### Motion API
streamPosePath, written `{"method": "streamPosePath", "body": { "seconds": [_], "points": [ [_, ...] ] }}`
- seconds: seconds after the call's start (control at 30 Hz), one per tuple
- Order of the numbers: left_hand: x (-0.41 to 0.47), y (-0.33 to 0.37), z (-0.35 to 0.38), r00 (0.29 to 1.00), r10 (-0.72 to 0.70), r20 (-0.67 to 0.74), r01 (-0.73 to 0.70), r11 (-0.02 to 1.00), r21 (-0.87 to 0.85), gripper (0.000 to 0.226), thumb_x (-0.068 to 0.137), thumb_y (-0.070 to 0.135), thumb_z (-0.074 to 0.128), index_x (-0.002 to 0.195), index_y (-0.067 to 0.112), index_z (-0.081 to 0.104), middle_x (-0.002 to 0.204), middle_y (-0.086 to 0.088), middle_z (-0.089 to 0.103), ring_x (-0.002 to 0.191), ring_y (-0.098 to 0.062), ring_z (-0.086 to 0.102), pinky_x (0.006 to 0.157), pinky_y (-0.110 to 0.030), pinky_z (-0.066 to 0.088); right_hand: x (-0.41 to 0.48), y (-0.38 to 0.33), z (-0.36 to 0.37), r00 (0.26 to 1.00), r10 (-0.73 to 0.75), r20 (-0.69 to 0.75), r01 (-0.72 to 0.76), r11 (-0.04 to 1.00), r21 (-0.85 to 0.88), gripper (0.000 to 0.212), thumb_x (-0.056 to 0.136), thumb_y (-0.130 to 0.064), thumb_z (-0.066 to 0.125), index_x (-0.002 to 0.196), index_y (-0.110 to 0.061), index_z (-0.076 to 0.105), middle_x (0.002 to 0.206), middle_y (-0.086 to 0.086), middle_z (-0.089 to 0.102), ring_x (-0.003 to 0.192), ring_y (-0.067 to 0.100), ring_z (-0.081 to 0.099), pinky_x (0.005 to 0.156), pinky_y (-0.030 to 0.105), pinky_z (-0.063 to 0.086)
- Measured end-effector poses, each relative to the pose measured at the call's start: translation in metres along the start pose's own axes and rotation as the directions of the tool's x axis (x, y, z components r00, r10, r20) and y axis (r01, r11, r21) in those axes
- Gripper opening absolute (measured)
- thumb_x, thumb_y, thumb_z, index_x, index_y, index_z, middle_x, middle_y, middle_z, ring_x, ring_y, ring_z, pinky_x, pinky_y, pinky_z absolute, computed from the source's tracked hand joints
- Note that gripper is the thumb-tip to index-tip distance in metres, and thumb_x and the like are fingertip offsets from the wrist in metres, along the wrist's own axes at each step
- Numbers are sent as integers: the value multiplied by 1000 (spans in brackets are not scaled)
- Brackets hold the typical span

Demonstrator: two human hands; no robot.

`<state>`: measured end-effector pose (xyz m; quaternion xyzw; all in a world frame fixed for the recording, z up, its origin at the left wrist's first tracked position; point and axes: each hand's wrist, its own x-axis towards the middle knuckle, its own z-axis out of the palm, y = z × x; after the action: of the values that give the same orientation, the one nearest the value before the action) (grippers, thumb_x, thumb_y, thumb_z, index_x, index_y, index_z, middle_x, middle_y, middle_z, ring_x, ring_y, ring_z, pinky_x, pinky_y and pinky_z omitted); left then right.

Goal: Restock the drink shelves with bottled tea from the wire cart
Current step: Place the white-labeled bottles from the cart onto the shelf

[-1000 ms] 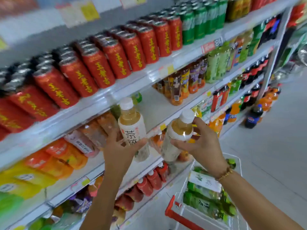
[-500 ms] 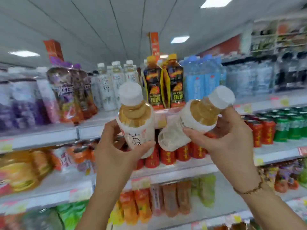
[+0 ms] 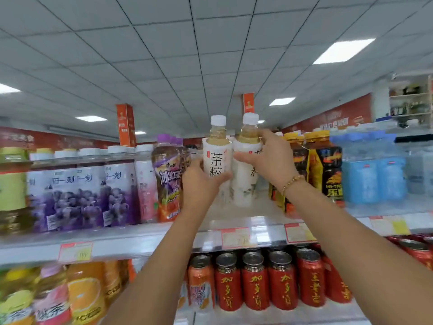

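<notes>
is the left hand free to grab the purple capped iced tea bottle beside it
Probably not yet. The purple-capped iced tea bottle stands right beside the left hand with nothing between, but that hand grips a white-labelled tea bottle, so it must set that down first.

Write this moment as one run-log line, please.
phase: shelving | left hand: grips left tea bottle, upright | right hand: grips right tea bottle, upright | place: top shelf, between purple-capped bottle and dark yellow-capped bottles

White-labelled tea bottles [image 3: 216, 160] hold amber liquid; cans [image 3: 255, 283] red with gold script.
</notes>
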<state>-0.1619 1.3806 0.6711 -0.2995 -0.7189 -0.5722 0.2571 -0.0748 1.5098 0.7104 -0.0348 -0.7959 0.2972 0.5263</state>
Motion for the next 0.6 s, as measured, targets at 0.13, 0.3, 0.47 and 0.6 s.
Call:
{"method": "streamPosePath", "body": {
  "seconds": [0.13,0.3,0.47,0.6],
  "points": [
    [16,-18,7,991,-113,73,112,994,18,48,68,25,83,105,9,57,95,-3,67,66,-10,61,42,-13,42,26,17,28,983,148,106,-115,958,-264,53,64,-53,78,101,-18,63,96,-4,65,85,14,61,73,31,54],
    [30,-37,18,976,-190,106,186,981,44,43,71,28,81,100,8,57,95,-5,67,72,-16,64,57,-28,55,42,33,56,975,192,110,-161,956,-244,51,62,-58,75,92,-18,64,89,-1,67,82,16,64,72,37,57],
    [23,-49,19,946,-210,247,155,962,226,42,77,21,77,111,6,58,103,-5,65,91,-21,63,67,-27,49,22,47,65,891,321,320,-270,943,-196,45,70,-37,79,101,-12,57,92,-1,65,83,14,62,73,30,54],
    [14,-62,17,912,-267,312,155,928,339,28,83,26,71,91,1,62,88,-10,66,81,-25,64,61,-26,46,-10,74,60,726,404,556,-295,914,-279,43,70,-25,80,107,-10,64,105,3,68,94,16,62,76,23,50]
  ]
}}
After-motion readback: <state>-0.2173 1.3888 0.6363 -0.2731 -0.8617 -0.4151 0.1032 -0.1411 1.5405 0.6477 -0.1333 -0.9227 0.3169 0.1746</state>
